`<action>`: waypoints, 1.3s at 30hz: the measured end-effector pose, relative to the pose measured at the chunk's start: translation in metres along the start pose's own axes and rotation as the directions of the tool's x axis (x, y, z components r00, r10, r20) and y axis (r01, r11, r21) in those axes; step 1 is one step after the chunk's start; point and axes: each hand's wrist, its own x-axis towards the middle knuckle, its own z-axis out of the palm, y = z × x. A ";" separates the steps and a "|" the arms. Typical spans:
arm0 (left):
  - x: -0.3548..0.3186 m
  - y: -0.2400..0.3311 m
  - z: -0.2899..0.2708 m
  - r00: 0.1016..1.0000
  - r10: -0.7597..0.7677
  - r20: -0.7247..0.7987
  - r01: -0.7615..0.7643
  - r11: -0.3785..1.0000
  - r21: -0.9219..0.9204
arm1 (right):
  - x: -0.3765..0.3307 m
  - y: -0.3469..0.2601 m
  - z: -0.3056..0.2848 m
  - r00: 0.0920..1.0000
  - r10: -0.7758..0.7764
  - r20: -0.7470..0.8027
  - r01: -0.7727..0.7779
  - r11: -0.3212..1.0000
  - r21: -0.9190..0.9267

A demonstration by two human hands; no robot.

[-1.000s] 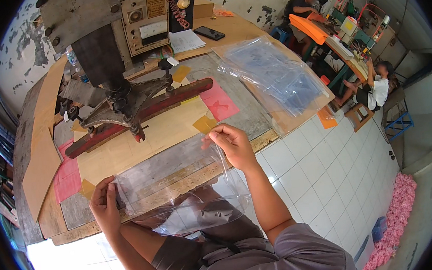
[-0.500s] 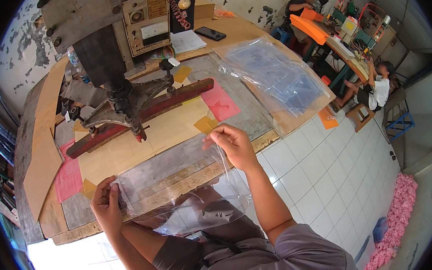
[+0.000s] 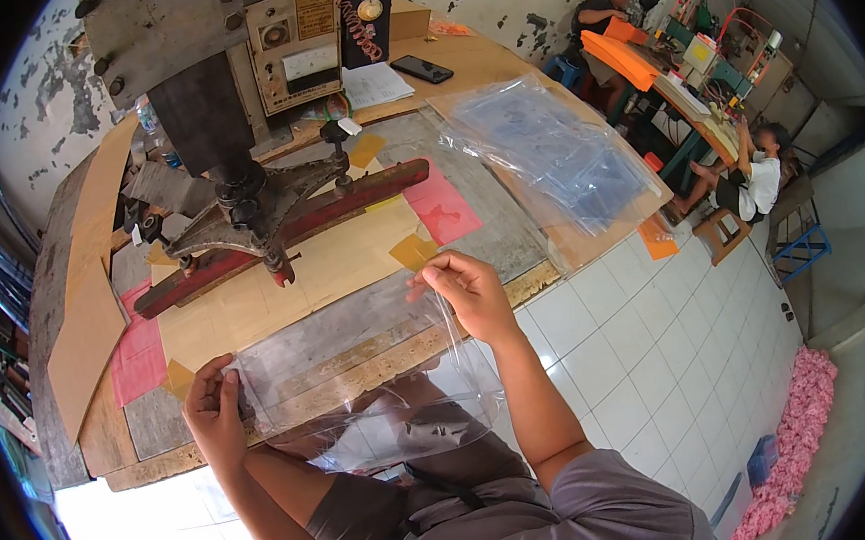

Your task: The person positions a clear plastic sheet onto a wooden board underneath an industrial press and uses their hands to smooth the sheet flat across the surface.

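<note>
A clear plastic bag (image 3: 359, 365) is stretched between my two hands over the near edge of the wooden worktable (image 3: 514, 284). My left hand (image 3: 214, 411) pinches the bag's left end. My right hand (image 3: 469, 292) pinches its upper right corner, close to a small yellow patch (image 3: 413, 251). The bag's lower part hangs off the table toward my lap. Beyond it, a dark red press bar (image 3: 290, 235) sits under the black metal press head (image 3: 237, 198) on a tan sheet.
A heap of clear plastic bags (image 3: 544, 147) lies at the table's right. Pink sheets (image 3: 443, 209) and cardboard (image 3: 85, 324) lie around the press. A phone (image 3: 421, 68) and papers sit at the back. Other people (image 3: 752, 172) work at far tables. White tiled floor lies to the right.
</note>
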 end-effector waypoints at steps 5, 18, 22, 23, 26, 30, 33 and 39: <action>0.000 0.000 -0.002 1.000 -0.002 0.010 0.001 1.000 0.020 | 0.000 -0.001 0.000 1.000 -0.015 0.003 0.015 1.000 -0.008; 0.001 -0.001 -0.003 1.000 -0.012 0.026 0.012 1.000 0.010 | 0.000 0.001 -0.001 1.000 -0.003 0.003 0.003 1.000 -0.009; 0.001 -0.004 -0.006 1.000 -0.011 0.029 0.010 0.999 0.032 | 0.000 0.001 -0.001 1.000 0.000 0.004 0.000 1.000 -0.005; 0.001 -0.005 -0.006 1.000 -0.009 0.027 0.008 0.999 0.052 | -0.001 0.001 -0.001 1.000 0.000 0.005 0.000 1.000 0.003; 0.001 -0.006 -0.005 1.000 -0.007 0.029 0.006 1.000 0.021 | -0.001 0.003 -0.002 1.000 0.002 0.008 -0.002 1.000 0.016; 0.002 -0.005 -0.003 1.000 0.009 0.001 -0.009 1.000 0.020 | 0.000 0.002 -0.002 1.000 0.006 0.012 -0.006 1.000 0.019; 0.001 -0.003 0.004 0.998 0.040 -0.051 -0.041 0.999 -0.008 | 0.000 0.002 -0.002 1.000 0.005 0.015 -0.006 1.000 0.026; 0.001 0.001 0.003 0.999 0.025 -0.034 -0.025 1.000 -0.006 | 0.000 -0.001 -0.001 1.000 0.013 0.015 -0.013 1.000 0.015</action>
